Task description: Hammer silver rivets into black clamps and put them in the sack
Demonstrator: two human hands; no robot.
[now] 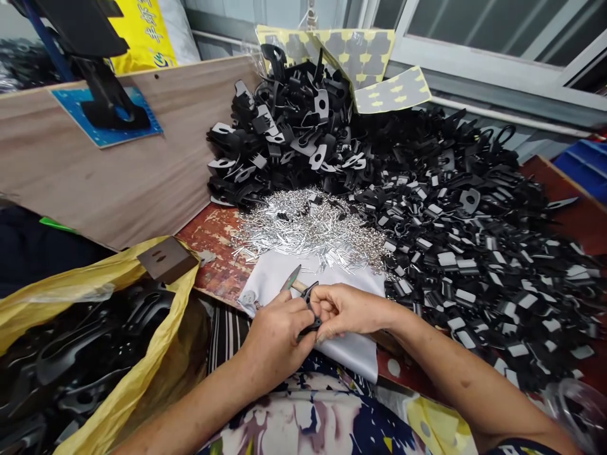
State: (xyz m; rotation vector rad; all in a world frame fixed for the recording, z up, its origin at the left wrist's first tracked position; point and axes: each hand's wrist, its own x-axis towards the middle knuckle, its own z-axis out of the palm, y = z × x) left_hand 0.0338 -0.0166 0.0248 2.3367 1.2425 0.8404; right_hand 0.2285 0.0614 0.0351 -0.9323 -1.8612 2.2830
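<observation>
The single view looks from the person's head, facing forward and down. The left hand (281,323) and right hand (348,308) appear close, just below the frame's centre; patterned clothing (327,423) at bottom sits nearer, the window (488,31) at upper right farther.

Small black plastic piece (310,293), middle hidden, ends showing above and below, held between left hand (279,325) and right hand (349,309).
</observation>
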